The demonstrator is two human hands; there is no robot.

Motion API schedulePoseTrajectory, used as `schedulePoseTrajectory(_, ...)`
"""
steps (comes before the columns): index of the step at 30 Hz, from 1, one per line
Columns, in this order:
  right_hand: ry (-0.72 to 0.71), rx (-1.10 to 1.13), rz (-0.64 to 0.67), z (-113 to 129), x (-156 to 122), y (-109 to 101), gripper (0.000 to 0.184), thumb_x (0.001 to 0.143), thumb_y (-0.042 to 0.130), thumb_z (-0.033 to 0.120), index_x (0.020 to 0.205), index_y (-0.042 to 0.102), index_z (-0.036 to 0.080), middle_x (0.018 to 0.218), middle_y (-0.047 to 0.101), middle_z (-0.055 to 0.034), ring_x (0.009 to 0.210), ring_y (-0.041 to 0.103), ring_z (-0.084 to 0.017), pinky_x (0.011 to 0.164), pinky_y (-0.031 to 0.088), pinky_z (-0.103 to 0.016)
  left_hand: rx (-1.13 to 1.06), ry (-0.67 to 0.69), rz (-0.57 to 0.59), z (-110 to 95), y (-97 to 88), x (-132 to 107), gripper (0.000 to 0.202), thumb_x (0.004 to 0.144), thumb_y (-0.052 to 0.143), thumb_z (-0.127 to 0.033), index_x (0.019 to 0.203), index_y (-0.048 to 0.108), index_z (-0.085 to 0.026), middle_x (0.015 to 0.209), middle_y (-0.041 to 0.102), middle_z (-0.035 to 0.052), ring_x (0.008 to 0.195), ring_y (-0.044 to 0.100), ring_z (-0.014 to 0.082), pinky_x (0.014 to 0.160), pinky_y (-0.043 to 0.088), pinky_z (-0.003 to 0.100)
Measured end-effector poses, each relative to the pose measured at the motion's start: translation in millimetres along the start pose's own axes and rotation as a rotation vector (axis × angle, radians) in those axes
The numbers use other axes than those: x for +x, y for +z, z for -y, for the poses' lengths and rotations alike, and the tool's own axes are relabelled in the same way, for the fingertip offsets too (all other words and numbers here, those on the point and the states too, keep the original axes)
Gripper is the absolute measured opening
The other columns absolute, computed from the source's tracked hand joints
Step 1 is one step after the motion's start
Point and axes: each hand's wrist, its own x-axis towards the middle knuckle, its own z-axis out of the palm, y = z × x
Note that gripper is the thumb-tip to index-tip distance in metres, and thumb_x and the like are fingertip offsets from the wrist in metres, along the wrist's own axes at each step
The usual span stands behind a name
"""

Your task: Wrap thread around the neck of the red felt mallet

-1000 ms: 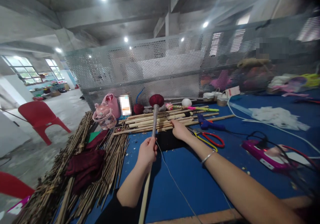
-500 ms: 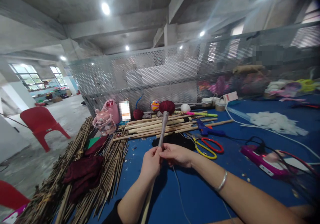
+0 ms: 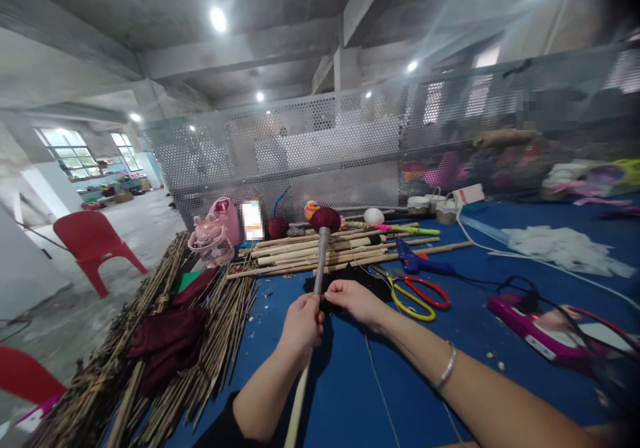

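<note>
My left hand (image 3: pixel 301 328) is closed around a wooden stick (image 3: pixel 299 405), pale and bare at its lower end. Above the hand the stick is covered with grey wrapping (image 3: pixel 323 258), and a dark red ball (image 3: pixel 325 219) tops it. Close beside the wrapping, my right hand (image 3: pixel 356 303) pinches thumb and forefinger together. A thin grey thread (image 3: pixel 381 385) trails from under that hand down toward me; the bit between the fingertips is too small to see clearly. Beyond the right hand lie scissors (image 3: pixel 417 295) with red and yellow handles, and a black cloth (image 3: pixel 380 285).
Peeled sticks (image 3: pixel 310 251) lie across the blue table, with a blue glue gun (image 3: pixel 420 261) beside them. Thin twigs (image 3: pixel 220 348) and maroon cloth (image 3: pixel 170 338) are at left. A magenta power strip (image 3: pixel 525 331) with cables sits right. A perforated metal screen (image 3: pixel 300 151) stands behind.
My right hand has shifted slightly right, and its fingertips now show apart from my left hand. The stick's ball end has come a little nearer and left. The trailing thread has swung right.
</note>
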Motion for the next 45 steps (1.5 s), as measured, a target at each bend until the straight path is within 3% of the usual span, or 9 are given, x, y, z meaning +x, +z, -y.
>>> schedulePoseTrajectory(5,-0.057,0.240,-0.137,10,-2,5,0.038,0.069,0.061,0.052,0.079,0.050,0.017,0.071,0.053,0.0011,0.064,0.049,-0.010,0.059,0.038,-0.023,0.080,0.094,0.006,9,4.6,2,0.034,0.074,0.048,-0.051,0.081,0.056,-0.019,0.045,0.037,-0.0074,0.030,0.027,0.0051,0.031,0.017,0.018)
schedulePoseTrajectory(9,0.105,0.536,0.023,19,-7,18,0.037,0.074,0.054,0.054,0.086,0.048,0.020,0.072,0.055,0.0002,0.067,0.055,-0.013,0.058,0.044,-0.024,0.105,0.208,-0.014,15,5.9,3,0.033,0.076,0.048,-0.048,0.080,0.060,-0.018,0.043,0.035,-0.0068,0.032,0.027,0.0055,0.034,0.020,0.019)
schedulePoseTrajectory(17,0.098,0.153,-0.046,17,-10,17,0.041,0.078,0.047,0.056,0.068,0.045,0.017,0.048,0.037,0.0068,0.036,0.025,-0.003,0.032,0.013,-0.015,0.132,0.248,0.031,14,2.3,0,0.031,0.078,0.045,-0.046,0.072,0.056,-0.017,0.045,0.034,-0.0064,0.034,0.026,0.0042,0.035,0.018,0.018)
schedulePoseTrajectory(24,0.050,0.330,0.134,21,-13,9,0.034,0.064,0.068,0.038,0.084,0.052,0.015,0.047,0.043,0.0085,0.033,0.025,-0.002,0.032,0.013,-0.017,-0.056,0.095,-0.006,3,10.6,-10,0.029,0.064,0.061,-0.028,0.084,0.042,-0.020,0.043,0.033,-0.0119,0.031,0.024,0.0025,0.032,0.013,0.014)
schedulePoseTrajectory(27,0.005,0.356,0.160,19,-11,8,0.034,0.061,0.070,0.036,0.079,0.054,0.012,0.053,0.052,0.0040,0.038,0.035,-0.002,0.035,0.018,-0.016,-0.124,0.122,0.016,3,11.6,-12,0.028,0.064,0.062,-0.031,0.079,0.040,-0.019,0.045,0.039,-0.0106,0.031,0.025,0.0015,0.032,0.013,0.013)
schedulePoseTrajectory(34,0.055,0.416,0.229,12,-6,-1,0.034,0.068,0.066,0.038,0.090,0.056,0.014,0.046,0.047,0.0073,0.032,0.026,-0.002,0.033,0.007,-0.017,-0.259,0.263,0.140,7,13.2,-11,0.037,0.063,0.062,-0.046,0.073,0.043,-0.017,0.060,0.058,-0.0010,0.033,0.039,0.0036,0.033,0.024,0.016)
schedulePoseTrajectory(39,0.060,0.352,0.188,10,-5,-3,0.029,0.063,0.069,0.036,0.068,0.052,0.013,0.048,0.050,0.0043,0.035,0.033,-0.002,0.034,0.016,-0.017,0.086,0.266,0.069,18,15.5,-11,0.039,0.077,0.044,-0.053,0.069,0.051,-0.015,0.049,0.050,-0.0022,0.036,0.038,0.0063,0.038,0.027,0.019)
schedulePoseTrajectory(42,0.120,0.252,0.140,6,-4,-3,0.031,0.058,0.072,0.034,0.061,0.049,0.013,0.048,0.051,0.0026,0.041,0.040,-0.005,0.038,0.024,-0.018,0.361,0.358,-0.050,23,12.6,-9,0.029,0.072,0.055,-0.043,0.064,0.053,-0.015,0.051,0.049,-0.0027,0.046,0.041,0.0069,0.045,0.029,0.019)
schedulePoseTrajectory(45,0.210,0.146,0.121,2,-3,-5,0.032,0.061,0.071,0.036,0.062,0.049,0.013,0.044,0.044,0.0059,0.035,0.030,-0.002,0.035,0.015,-0.018,0.452,0.318,-0.069,21,6.5,-5,0.025,0.066,0.064,-0.037,0.063,0.051,-0.015,0.051,0.049,-0.0032,0.046,0.040,0.0069,0.045,0.028,0.019)
